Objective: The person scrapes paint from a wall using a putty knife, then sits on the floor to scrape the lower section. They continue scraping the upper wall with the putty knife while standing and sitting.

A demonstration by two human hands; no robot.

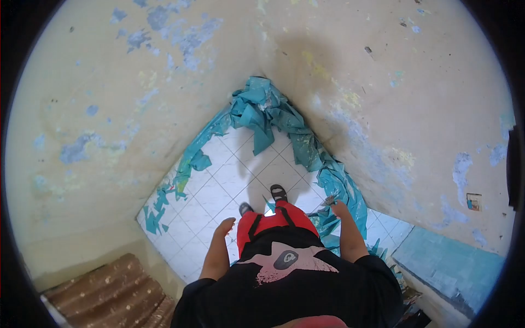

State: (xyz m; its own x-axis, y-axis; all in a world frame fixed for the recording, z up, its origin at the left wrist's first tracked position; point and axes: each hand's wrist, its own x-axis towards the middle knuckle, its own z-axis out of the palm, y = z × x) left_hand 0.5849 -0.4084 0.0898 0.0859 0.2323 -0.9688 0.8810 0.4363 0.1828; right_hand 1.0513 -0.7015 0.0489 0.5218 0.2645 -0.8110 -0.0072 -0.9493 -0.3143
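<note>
Walls (pixel 377 49): meet in a corner well ahead of the left hand (pixel 225 226) and right hand (pixel 340 209); beige, blotched with blue-grey and yellow patches.
Tiled floor (pixel 210 188): spreads below and ahead of both hands; white, with thin dark joints.
Black shirt (pixel 333 281): just behind and between both hands; printed with a pink star shape.
Turquoise sheeting (pixel 302 143): lies crumpled and torn along the wall base, ahead of both hands, and runs back beneath and outward of the right hand; contact there impossible to tell.
Blue-green slab (pixel 448 265): behind and to the right of the right hand.
Brown ridged surface (pixel 109 295): behind and to the left of the left hand.
Red trousers (pixel 295 217): between both hands.
Right hand: fingers curled in around a small grey item.
Left hand: loosely bent, partly open, with nothing visible in hold.
Dark sandals (pixel 278 192): between and slightly ahead of both hands.
Small grey item (pixel 330 200): juts from the right hand's fingers; too small to identify.
</note>
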